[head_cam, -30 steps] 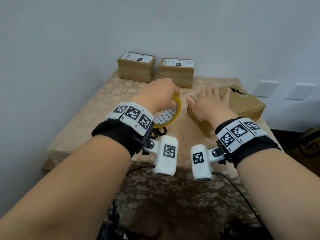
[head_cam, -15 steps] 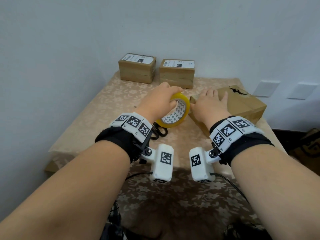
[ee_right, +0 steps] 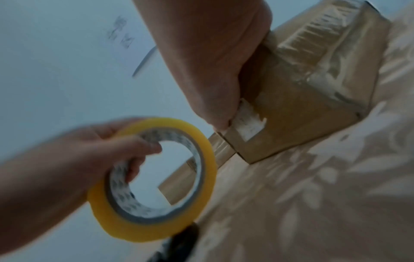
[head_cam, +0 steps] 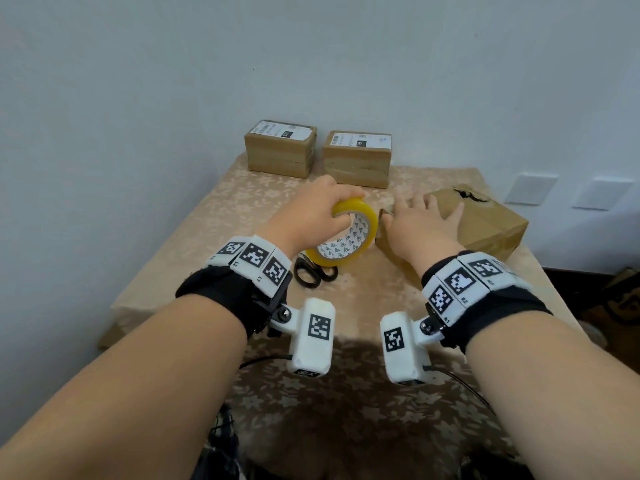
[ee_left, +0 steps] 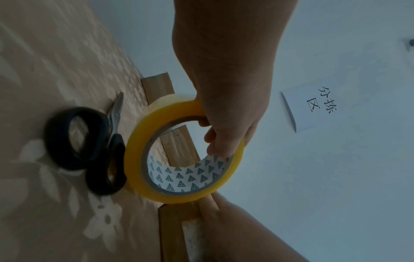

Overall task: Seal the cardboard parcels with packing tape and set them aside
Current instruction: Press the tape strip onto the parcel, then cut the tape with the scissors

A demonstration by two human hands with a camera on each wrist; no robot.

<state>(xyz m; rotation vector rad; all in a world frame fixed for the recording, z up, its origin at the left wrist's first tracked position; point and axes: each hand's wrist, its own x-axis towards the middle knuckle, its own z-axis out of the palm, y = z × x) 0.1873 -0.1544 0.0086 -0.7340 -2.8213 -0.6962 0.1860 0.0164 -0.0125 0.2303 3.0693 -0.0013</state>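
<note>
The left hand (head_cam: pixel 313 216) grips the round yellow tape roll (head_cam: pixel 349 237). The right hand (head_cam: pixel 420 226) lies flat on the brown cardboard box (head_cam: pixel 485 226) by the tabletop's right edge. It looks light and stiff, maybe torn; hold its sides.

Black-handled scissors (head_cam: pixel 317 271) lie closed and flat on a beige floral tablecloth (head_cam: pixel 242 209), centre of the head frame. White wall plates (head_cam: pixel 530 188) are mounted at right on the pale wall. A white paper sign (ee_left: pixel 313 108) bearing black characters is fixed to the wall.
</note>
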